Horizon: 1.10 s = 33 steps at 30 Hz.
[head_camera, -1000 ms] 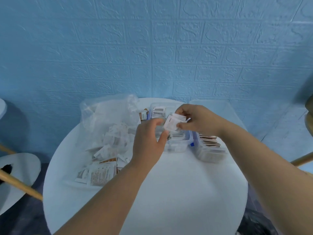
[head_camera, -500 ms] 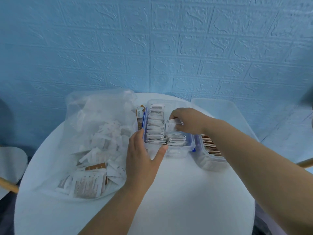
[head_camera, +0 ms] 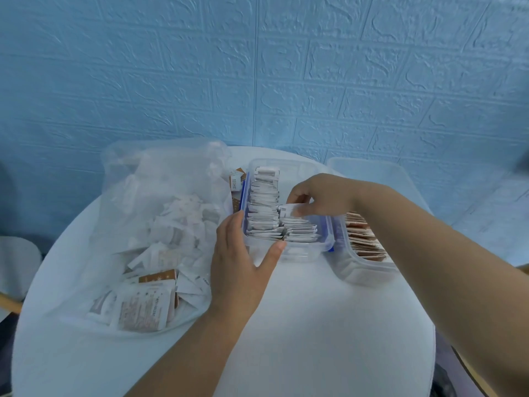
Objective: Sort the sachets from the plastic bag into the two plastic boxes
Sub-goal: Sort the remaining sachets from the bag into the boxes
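Head-worn view, looking forward and down (wide-angle), close over round table (head_camera: pixel 315 325)

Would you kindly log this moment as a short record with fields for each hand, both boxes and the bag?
left hand: rests against the left box at its near left corner, thumb on the front wall
right hand: pinches a white sachet over the left box
left box: rows of white sachets
right box: brown sachets, partly behind the right forearm
plastic bag: left of the boxes on the table, unsorted sachets inside
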Each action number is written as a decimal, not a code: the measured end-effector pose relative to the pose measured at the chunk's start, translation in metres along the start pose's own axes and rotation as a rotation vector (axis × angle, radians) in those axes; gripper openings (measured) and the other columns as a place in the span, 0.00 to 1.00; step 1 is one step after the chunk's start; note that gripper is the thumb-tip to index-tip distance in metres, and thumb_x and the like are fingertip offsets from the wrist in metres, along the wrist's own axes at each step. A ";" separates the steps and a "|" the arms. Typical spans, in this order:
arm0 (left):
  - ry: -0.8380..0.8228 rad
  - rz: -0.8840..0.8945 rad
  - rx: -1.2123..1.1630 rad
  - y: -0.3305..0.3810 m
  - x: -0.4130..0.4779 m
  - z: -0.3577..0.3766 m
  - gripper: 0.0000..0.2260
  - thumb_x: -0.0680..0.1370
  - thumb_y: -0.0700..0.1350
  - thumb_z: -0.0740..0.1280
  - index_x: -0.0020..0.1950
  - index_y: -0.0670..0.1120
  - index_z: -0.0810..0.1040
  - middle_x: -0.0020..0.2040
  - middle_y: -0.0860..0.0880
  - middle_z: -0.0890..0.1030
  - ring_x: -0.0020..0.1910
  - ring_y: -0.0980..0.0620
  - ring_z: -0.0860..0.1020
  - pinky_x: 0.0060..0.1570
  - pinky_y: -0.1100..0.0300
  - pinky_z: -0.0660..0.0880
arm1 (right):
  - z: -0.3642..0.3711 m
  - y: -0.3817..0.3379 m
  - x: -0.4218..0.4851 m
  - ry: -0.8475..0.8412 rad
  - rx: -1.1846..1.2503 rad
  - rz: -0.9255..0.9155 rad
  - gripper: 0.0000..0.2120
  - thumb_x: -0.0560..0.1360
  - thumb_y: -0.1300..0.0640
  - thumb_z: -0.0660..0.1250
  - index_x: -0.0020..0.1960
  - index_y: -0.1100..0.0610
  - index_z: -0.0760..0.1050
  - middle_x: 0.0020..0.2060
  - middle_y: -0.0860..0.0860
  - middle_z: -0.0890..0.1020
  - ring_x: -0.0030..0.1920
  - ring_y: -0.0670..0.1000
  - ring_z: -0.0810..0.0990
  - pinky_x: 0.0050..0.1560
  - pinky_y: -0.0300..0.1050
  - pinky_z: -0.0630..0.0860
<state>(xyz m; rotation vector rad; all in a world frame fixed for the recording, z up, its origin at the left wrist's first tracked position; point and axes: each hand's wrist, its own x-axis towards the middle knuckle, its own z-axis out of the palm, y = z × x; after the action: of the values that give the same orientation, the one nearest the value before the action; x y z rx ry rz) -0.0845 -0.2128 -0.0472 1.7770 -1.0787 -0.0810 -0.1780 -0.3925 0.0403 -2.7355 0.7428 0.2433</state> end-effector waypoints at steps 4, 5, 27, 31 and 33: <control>-0.010 -0.008 0.000 0.003 -0.001 -0.002 0.38 0.66 0.67 0.59 0.69 0.45 0.65 0.66 0.50 0.68 0.63 0.53 0.69 0.56 0.59 0.70 | 0.000 0.000 -0.001 0.027 0.046 -0.003 0.07 0.76 0.53 0.64 0.52 0.53 0.78 0.49 0.47 0.81 0.50 0.47 0.77 0.57 0.43 0.72; -0.010 -0.009 0.002 0.003 -0.001 -0.002 0.38 0.66 0.67 0.59 0.69 0.45 0.65 0.66 0.49 0.68 0.63 0.53 0.69 0.56 0.58 0.71 | 0.000 0.000 -0.001 0.030 0.048 -0.006 0.07 0.76 0.54 0.64 0.51 0.53 0.78 0.49 0.47 0.82 0.49 0.47 0.77 0.57 0.42 0.72; 0.062 0.084 0.071 -0.033 -0.051 -0.107 0.13 0.74 0.53 0.59 0.47 0.49 0.79 0.44 0.56 0.80 0.46 0.60 0.75 0.48 0.73 0.67 | 0.025 -0.081 -0.045 0.348 0.368 -0.191 0.05 0.75 0.60 0.67 0.49 0.56 0.80 0.42 0.50 0.83 0.41 0.46 0.78 0.43 0.35 0.72; 0.070 0.068 0.300 -0.056 -0.063 -0.129 0.12 0.75 0.49 0.62 0.50 0.45 0.80 0.48 0.50 0.80 0.49 0.55 0.72 0.52 0.64 0.66 | 0.061 -0.131 -0.058 0.276 0.369 -0.367 0.06 0.75 0.59 0.66 0.50 0.56 0.81 0.45 0.49 0.83 0.42 0.45 0.79 0.45 0.35 0.75; 0.047 0.045 0.396 -0.064 -0.064 -0.128 0.11 0.74 0.43 0.67 0.55 0.42 0.79 0.53 0.46 0.79 0.54 0.49 0.73 0.54 0.58 0.68 | 0.079 -0.144 -0.055 0.255 0.331 -0.398 0.08 0.76 0.58 0.65 0.52 0.55 0.81 0.48 0.49 0.83 0.44 0.45 0.78 0.47 0.38 0.75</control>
<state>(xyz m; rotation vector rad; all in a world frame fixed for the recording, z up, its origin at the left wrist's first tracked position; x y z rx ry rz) -0.0178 -0.0713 -0.0606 2.0912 -1.1579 0.2149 -0.1572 -0.2223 0.0128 -2.5425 0.2495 -0.2938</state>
